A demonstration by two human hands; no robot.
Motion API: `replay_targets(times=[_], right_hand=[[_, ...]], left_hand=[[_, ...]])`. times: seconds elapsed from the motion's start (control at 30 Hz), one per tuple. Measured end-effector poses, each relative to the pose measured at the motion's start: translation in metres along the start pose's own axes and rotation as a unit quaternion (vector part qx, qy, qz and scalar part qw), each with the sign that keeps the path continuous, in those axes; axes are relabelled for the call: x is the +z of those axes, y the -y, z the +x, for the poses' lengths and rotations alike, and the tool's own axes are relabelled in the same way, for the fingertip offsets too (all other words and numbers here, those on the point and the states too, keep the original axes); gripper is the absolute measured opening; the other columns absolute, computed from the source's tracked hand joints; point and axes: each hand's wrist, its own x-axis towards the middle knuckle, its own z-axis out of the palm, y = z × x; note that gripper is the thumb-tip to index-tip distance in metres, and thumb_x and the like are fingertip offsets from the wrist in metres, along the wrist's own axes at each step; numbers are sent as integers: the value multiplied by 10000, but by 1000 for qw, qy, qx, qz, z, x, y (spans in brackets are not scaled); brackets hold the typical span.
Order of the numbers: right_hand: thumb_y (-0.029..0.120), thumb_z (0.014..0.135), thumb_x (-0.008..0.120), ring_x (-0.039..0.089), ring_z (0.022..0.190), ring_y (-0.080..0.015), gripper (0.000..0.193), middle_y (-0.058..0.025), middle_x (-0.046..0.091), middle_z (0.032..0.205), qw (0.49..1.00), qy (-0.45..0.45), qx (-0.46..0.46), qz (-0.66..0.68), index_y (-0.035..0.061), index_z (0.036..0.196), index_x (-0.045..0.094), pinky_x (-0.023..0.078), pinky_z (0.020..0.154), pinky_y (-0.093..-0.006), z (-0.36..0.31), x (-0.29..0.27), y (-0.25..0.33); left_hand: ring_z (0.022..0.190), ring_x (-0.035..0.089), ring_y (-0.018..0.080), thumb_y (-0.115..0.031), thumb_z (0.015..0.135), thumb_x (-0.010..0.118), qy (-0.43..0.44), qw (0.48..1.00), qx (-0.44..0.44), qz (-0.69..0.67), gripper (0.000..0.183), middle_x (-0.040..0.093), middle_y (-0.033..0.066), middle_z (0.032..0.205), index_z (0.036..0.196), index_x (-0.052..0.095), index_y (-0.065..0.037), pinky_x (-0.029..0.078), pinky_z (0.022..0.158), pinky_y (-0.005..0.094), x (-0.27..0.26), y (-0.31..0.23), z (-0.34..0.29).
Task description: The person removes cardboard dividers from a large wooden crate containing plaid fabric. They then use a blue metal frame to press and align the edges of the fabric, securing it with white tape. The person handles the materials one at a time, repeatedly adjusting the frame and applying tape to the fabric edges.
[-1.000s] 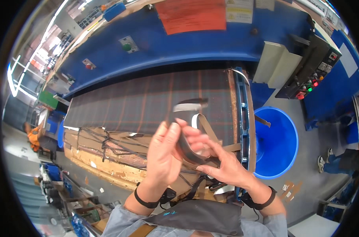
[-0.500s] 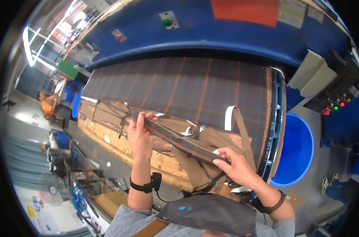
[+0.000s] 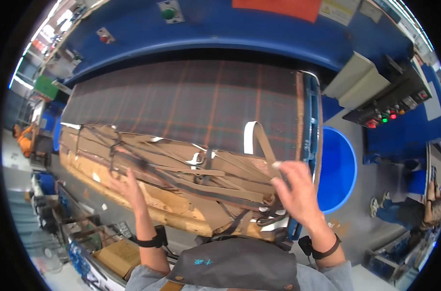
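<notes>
1. Worktop (image 3: 87, 167): pale, scuffed wood exposed along its near edge.
2. Plaid sheet (image 3: 181, 102): dark, with orange lines; spread over the far part, reaching toward the right edge.
3. Brown strips (image 3: 245, 169): tangled along the near edge, with dark cords among them.
4. Dark strip (image 3: 220, 195): lying slantwise across the tangle, from near the left hand toward the near right corner.
5. Brown strap (image 3: 264, 143): white at its looped end; on the sheet, toward the right edge.
6. Left hand (image 3: 128, 189): over the near edge, left of middle; fingers spread, blurred, gripping nothing visible.
7. Right hand (image 3: 298, 191): over the near right corner, beside the strap; thumb and forefinger parted. Contact with the strap: cannot tell.
8. Blue rail (image 3: 309, 121): along the right edge.
9. Blue bin (image 3: 346, 165): round, just beyond the right edge.
10. Blue machine (image 3: 230, 31): spanning the far edge; green button (image 3: 169, 13), red button (image 3: 104, 37) and orange-red sheet (image 3: 278, 7) on its front.
11. Control panel (image 3: 390, 109): black, red and green lights lit; beyond the far right corner.
12. Cardboard box (image 3: 117, 257): off the near edge, leftward.
13. Co-workers: one in orange (image 3: 22, 140) far left; one in blue trousers (image 3: 409, 212) far right.
</notes>
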Motion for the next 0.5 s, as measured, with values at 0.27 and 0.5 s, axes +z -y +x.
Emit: replay_targets(times=[0.27,0.5], right_hand=[[236,891,790,547,1224,-385,722,-223,509,1346,961,-100,215,-141,-58,1467,468,493,999,-419,-64,-10,-73],[321,859,783,645,1034,-379,733,-185,528,1235,943,-99,294,-117,-42,1425,491,545,884,-477,-38,9,-60]], left_hand=[[1525,316,332,-93,1008,584,257,936,230,-72,634,347,204,1636,1578,330,18,255,1245,446,42,-139,-38],[1563,222,363,-334,948,713,517,711,476,-2,850,288,211,1660,1590,282,19,175,1280,503,143,-224,-122]])
